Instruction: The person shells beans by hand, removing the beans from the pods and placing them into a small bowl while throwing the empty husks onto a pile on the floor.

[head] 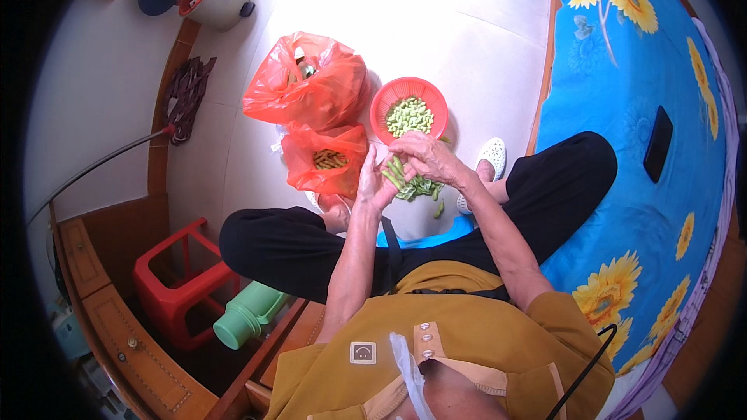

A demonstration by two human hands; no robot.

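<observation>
Several green soybean pods [394, 171] lie across the palm and fingers of my left hand [373, 179], which holds them above the floor. My right hand [430, 155] is bent over these pods from the right, its fingertips close to them; whether it pinches one is hidden. Just beyond both hands stands a red plastic basket [380, 106] with shelled green beans [410, 116] in its bottom. Beneath my hands is a heap of split green pod shells [421, 189] on the tiles. One loose pod [439, 209] lies nearer to me.
Left of the basket are a red plastic bag [296, 160] of brownish-green pods and a larger red bag [327, 93]. A red stool [153, 297] and green thermos flask [242, 318] stand at my left. A black phone [658, 144] rests on the blue sunflower-print bedding [618, 186].
</observation>
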